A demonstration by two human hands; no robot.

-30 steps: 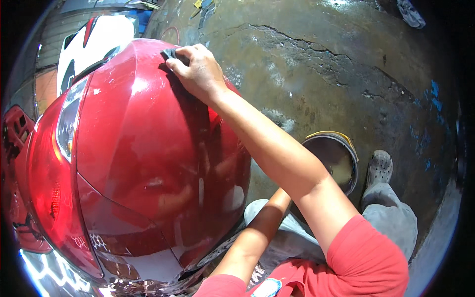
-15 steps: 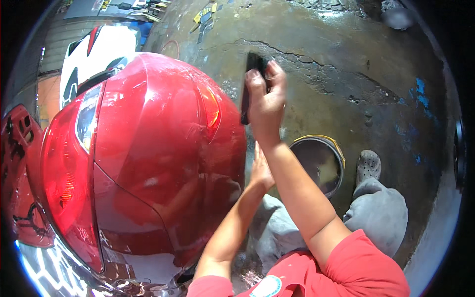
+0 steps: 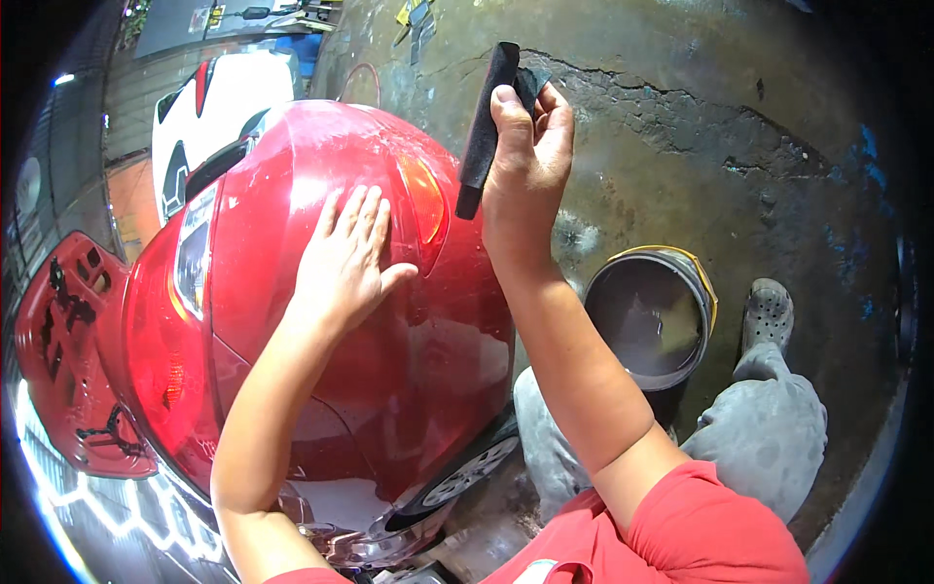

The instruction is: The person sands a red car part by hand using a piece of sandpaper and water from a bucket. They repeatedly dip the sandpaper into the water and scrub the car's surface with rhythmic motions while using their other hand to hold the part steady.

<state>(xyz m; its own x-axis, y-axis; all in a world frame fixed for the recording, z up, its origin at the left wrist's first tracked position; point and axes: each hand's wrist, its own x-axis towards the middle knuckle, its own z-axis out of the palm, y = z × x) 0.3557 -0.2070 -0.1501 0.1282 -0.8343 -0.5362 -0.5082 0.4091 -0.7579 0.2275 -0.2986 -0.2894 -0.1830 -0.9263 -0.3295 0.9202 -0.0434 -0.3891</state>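
Note:
My left hand (image 3: 345, 258) lies flat with fingers stretched out on the wet, glossy red bumper (image 3: 389, 360) of a car, just left of an orange side light (image 3: 423, 198). Up and to the right, my right hand (image 3: 528, 161) is closed around a long black sanding block (image 3: 486, 127), held upright and apart from the bumper. A small dark sheet (image 3: 530, 86), which looks like sandpaper, sticks out between the block and my fingers. The block's far face is turned away from view.
A bucket of murky water (image 3: 647, 316) stands on the wet, cracked floor beside my leg. To the left are the red tail light (image 3: 161, 380) and a bare red panel (image 3: 73, 360). A wheel (image 3: 467, 477) sits low by my knee, and a white car part (image 3: 229, 107) lies farther back.
My left hand has moved from beside the bumper's right edge up and left onto its surface. My right hand has risen slightly, still holding the sanding block.

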